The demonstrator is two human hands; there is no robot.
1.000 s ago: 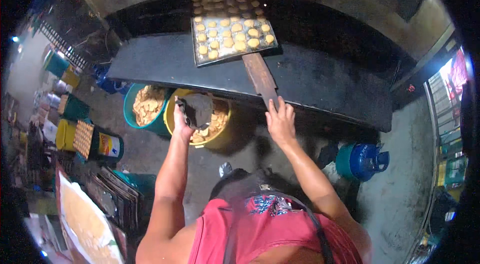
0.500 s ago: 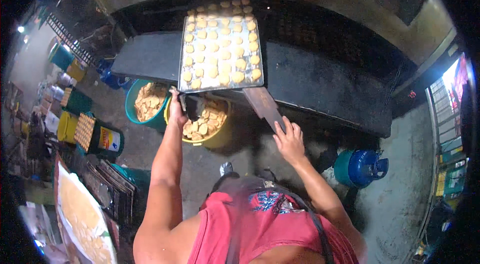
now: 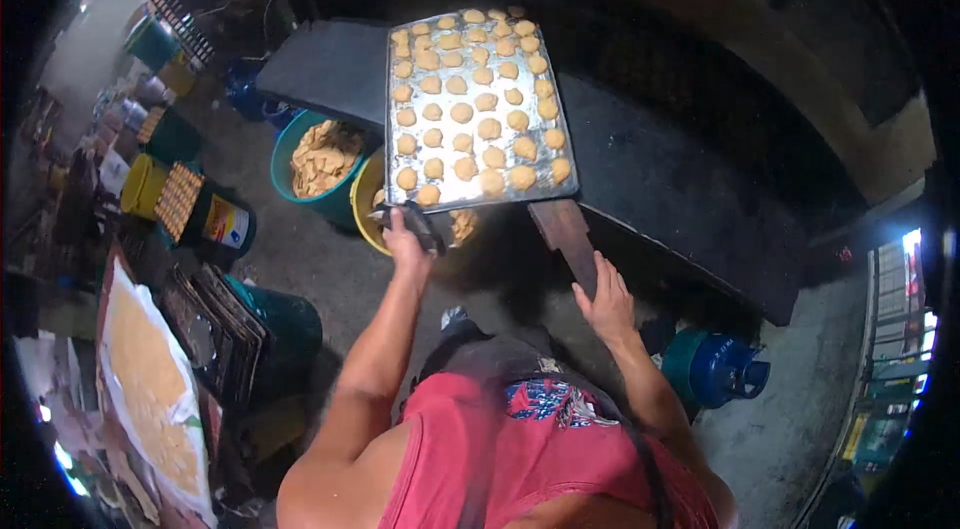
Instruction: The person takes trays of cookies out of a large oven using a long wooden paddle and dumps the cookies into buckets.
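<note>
A metal baking tray point(image 3: 472, 208) carries rows of small, round golden cookies point(image 3: 461, 113) over the dark ledge in front of me. My left hand point(image 3: 405, 241) is closed at the tray's near left corner around a dark pad point(image 3: 428, 232), whose exact kind I cannot make out. Beneath the near right corner runs a flat wooden paddle point(image 3: 566, 233), gripped at its narrow end by my right hand point(image 3: 606, 301). The tray hides the paddle's far part, if it reaches further.
Broken cookies fill a teal bucket point(image 3: 283, 172) and a yellow bucket point(image 3: 364, 214) below the ledge point(image 3: 680, 194). A blue gas cylinder point(image 3: 722, 369) stands at right. At left are stacked dark trays point(image 3: 225, 334) and a cloth-lined board point(image 3: 190, 409) of pale pieces.
The tray has come toward me and to the right, its far end out of the dark opening's shadow. Both hands moved along with it, and the view has turned.
</note>
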